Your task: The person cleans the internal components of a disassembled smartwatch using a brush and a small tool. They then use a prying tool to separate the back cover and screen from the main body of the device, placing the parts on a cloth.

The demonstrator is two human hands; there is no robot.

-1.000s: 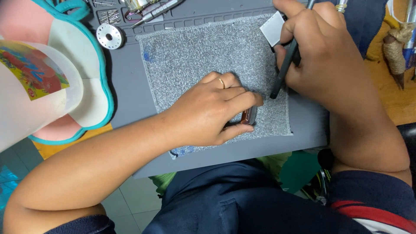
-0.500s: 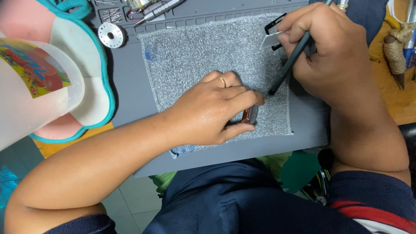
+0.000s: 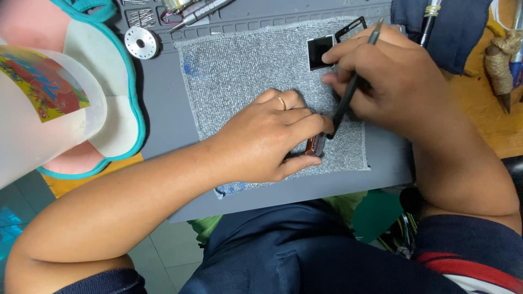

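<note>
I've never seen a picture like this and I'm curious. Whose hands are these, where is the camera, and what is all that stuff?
The camera sits on a person's head and looks down, so you see that person's own two hands. The left hand presses a small brown gadget onto a grey cloth. The right hand holds a thin black tool like a pen, its tip by the gadget. The cloth lies on a grey mat. Beside the right hand are a little dark square and a thin black frame. Further left are a round metal disc and a white plastic jug.
</note>
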